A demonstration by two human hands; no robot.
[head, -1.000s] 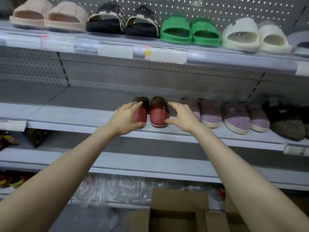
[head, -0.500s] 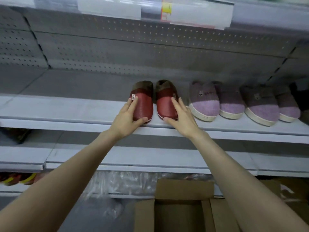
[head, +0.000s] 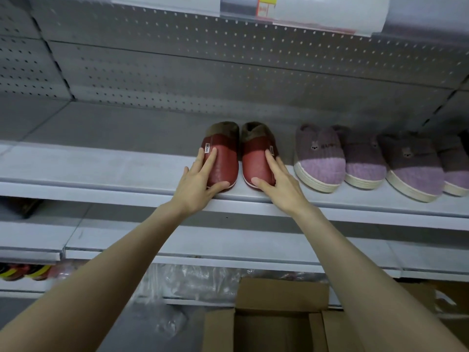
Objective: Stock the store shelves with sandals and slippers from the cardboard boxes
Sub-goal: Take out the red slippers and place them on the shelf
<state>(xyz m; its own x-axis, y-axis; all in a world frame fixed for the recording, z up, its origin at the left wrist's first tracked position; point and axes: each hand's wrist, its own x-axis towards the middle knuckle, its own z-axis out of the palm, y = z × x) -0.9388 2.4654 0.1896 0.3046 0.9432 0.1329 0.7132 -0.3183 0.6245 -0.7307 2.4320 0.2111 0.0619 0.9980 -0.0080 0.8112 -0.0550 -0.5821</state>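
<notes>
1. Centrally on the grey metal shelf (head: 101,168) stands one pair of dark-red, smooth leather-look closed slippers (head: 253,161) with brown fleece cuffs. Toes face the shelf's front edge and heels face the perforated grey back panel (head: 228,59). They are upright and side by side, with a narrow gap between them.
2. Look of the pair: glossy, faintly creased uppers, a darker red band under each cuff, and a thin pale sole line at the toe. A white tab reading "HOME" sits on the outer side of the left slipper (head: 227,161). The right slipper (head: 256,146) has a small tab on its outer side, too small to read.
3. Left hand (head: 196,185): fingers straight and slightly spread, lying along the left slipper's outer side and upper, thumb against its toe.
4. Right hand (head: 281,184): mirrored pose, fingers straight along the right slipper's outer side, thumb on the toe. Both slippers sit on the shelf.
5. On the same shelf, just to the right, are purple plush slippers with cream soles (head: 319,158). Each has a darker purple upper part and a small animal face. They are near the red pair but not touching it.
6. Below is an open brown cardboard box (head: 281,295), with crumpled clear plastic wrap (head: 193,278) on the lower shelf behind it. White paper price labels (head: 317,11) hang on the shelf edge overhead.
</notes>
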